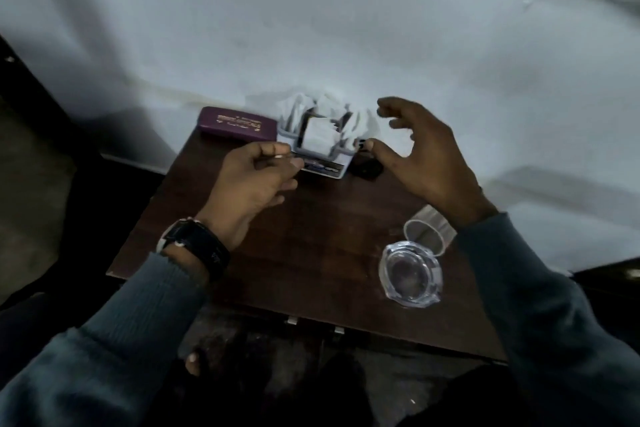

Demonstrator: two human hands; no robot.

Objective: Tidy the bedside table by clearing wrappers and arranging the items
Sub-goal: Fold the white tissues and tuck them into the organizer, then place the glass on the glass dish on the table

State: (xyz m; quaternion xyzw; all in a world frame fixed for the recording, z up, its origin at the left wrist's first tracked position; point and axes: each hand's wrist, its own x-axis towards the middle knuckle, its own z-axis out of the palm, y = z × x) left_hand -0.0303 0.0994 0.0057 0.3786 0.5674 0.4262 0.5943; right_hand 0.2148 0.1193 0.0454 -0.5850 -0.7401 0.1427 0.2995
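On table (311, 236): grey holder (296, 139) stuffed with white wrappers (317, 135); glass ashtray (410, 274) near.

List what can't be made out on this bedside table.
All in the head view:
Case: gold lettering blurred, unreadable.
Holder: white contents smeared by motion blur; wrappers or sachets, unclear.
Left hand: fingertips blur into the holder; whether it pinches anything is unclear.
Black object: partly behind the right hand; identity unclear.
Glass: one side covered by the right sleeve.
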